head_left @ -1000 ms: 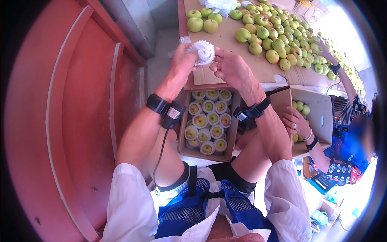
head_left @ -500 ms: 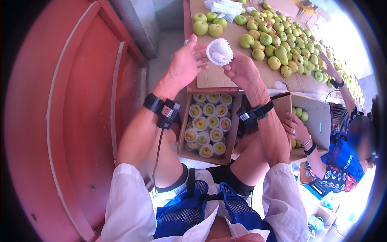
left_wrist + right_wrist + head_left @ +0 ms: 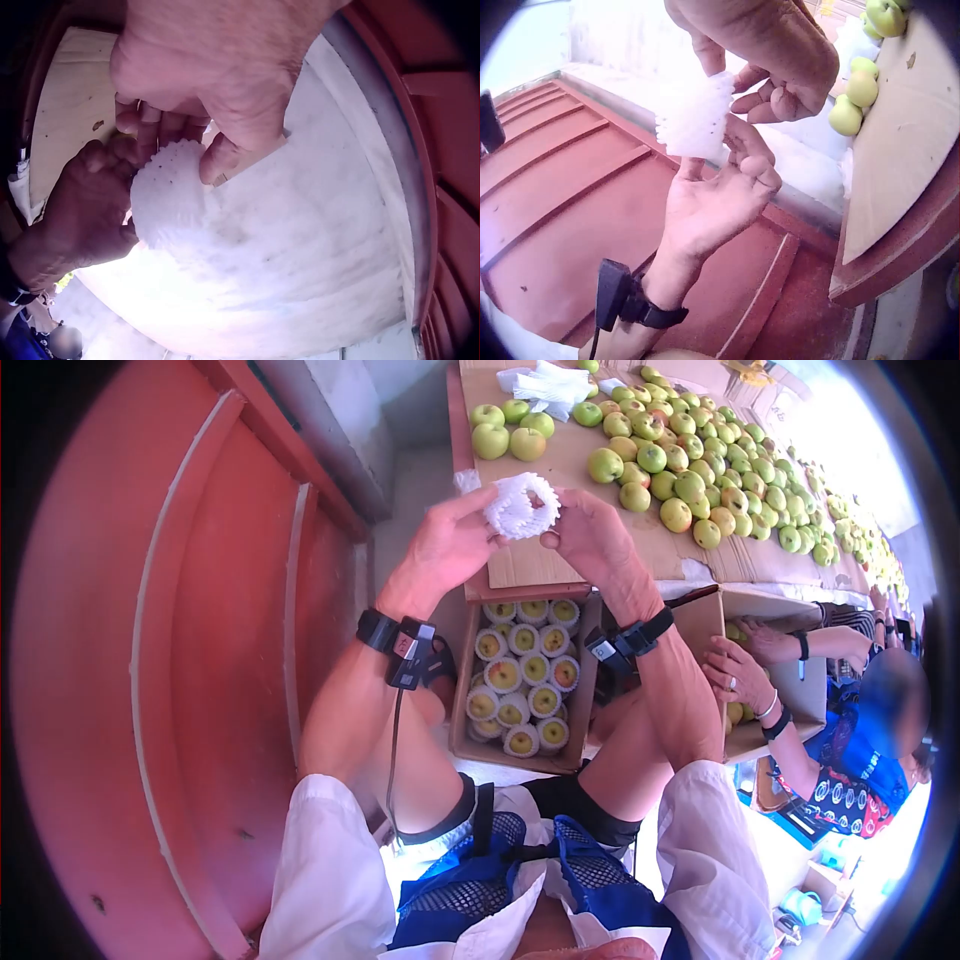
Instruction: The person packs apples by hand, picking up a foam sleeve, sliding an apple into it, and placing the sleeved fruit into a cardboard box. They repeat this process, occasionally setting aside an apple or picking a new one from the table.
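Note:
Between the two hands, above the cardboard-covered table's near edge, is a white foam net sleeve (image 3: 522, 505), also seen in the left wrist view (image 3: 169, 196) and right wrist view (image 3: 697, 116). The left hand (image 3: 450, 550) holds its left side, with the thumb (image 3: 219, 159) and fingers around the rim. On the other side the right hand (image 3: 597, 542) pinches the sleeve between thumb and fingers. Through the sleeve's opening a reddish patch shows; I cannot tell what it is. Below the hands stands a carton (image 3: 462, 725) of apples in white foam nets.
Many loose green apples (image 3: 690, 485) cover the table (image 3: 530, 567), several more lying at its left beside a stack of white nets (image 3: 552, 388). Another person's hands reach into a second carton (image 3: 805, 700) on the right. A red panel (image 3: 230, 660) stands at left.
The sleeve has turned and sits slightly lower and further left than half a second ago. The left fingers have closed in on it. At right, the other person's far arm has moved to the second carton.

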Demonstrator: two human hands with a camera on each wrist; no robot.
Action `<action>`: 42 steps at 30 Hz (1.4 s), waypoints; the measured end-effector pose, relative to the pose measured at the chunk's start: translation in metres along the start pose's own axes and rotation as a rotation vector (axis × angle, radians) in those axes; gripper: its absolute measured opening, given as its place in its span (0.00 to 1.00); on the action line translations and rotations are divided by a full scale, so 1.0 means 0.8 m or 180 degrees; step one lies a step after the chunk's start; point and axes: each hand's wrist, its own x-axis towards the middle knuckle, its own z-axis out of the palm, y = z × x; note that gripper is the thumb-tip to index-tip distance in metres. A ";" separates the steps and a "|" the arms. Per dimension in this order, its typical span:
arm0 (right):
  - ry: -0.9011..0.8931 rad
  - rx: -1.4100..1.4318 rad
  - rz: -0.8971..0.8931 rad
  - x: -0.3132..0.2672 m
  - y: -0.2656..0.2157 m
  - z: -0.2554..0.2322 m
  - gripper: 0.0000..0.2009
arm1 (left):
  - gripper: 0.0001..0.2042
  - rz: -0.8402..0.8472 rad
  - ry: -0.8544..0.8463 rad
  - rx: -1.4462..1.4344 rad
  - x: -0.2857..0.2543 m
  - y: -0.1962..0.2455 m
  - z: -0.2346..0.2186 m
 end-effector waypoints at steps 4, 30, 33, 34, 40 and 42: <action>-0.0191 0.0316 -0.0131 0.003 0.006 -0.005 0.11 | 0.19 -0.0046 0.0067 -0.0080 -0.003 0.002 0.007; 0.0640 -0.0018 -0.0329 0.004 0.009 0.003 0.09 | 0.17 0.0119 0.0508 0.0034 0.007 -0.021 -0.006; 0.0722 -0.0017 -0.0268 0.004 0.010 0.011 0.10 | 0.18 0.0143 0.0528 -0.0068 0.007 -0.023 0.003; 0.0673 0.0030 -0.0294 0.004 0.011 0.010 0.10 | 0.18 0.0146 0.0530 -0.0109 0.007 -0.024 0.005; 0.0656 0.0273 -0.0327 0.013 0.021 -0.003 0.12 | 0.20 0.0365 0.0131 0.0697 0.007 -0.029 0.013; 0.0577 0.0260 -0.0282 0.015 0.024 -0.010 0.13 | 0.20 0.0443 0.0089 0.1211 0.010 -0.031 0.013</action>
